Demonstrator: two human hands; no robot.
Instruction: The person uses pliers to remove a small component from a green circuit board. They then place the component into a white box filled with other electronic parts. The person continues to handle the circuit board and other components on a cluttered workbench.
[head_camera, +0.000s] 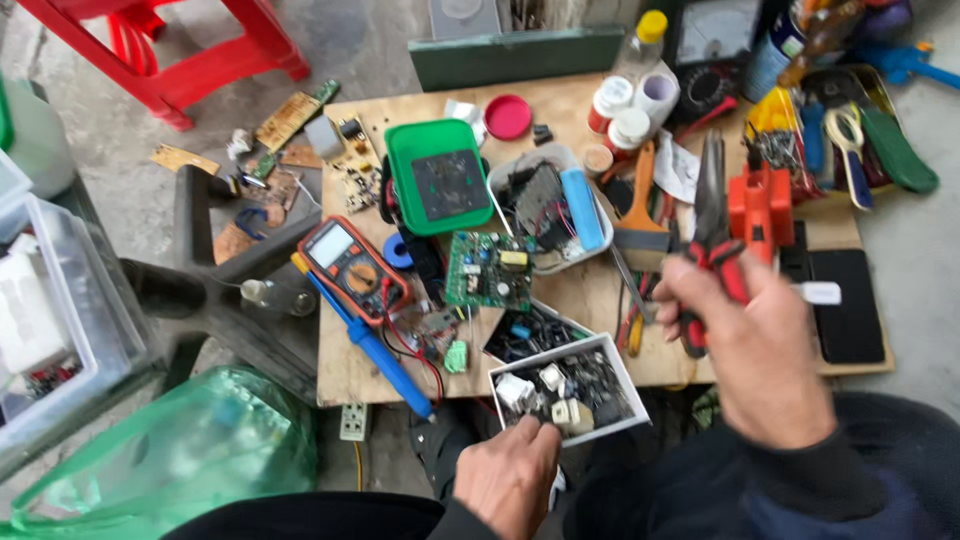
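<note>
My right hand (755, 335) is raised over the right side of the wooden board (345, 360) and is closed on the red handles of a pair of pliers (712, 215), jaws pointing away from me. My left hand (510, 475) is at the near edge, its fingers on the front rim of a small white box (625, 375) filled with several small electronic parts. Just beyond the box lies a green circuit board (489, 270).
A multimeter with an orange case (352, 265), a blue-handled soldering iron (375, 350), a green lidded tub (438, 177), a brush (640, 225) and a tray of tools (870, 140) crowd the board. A red stool (170, 50), clear bins (60, 320) and a green bag (190, 450) stand at the left.
</note>
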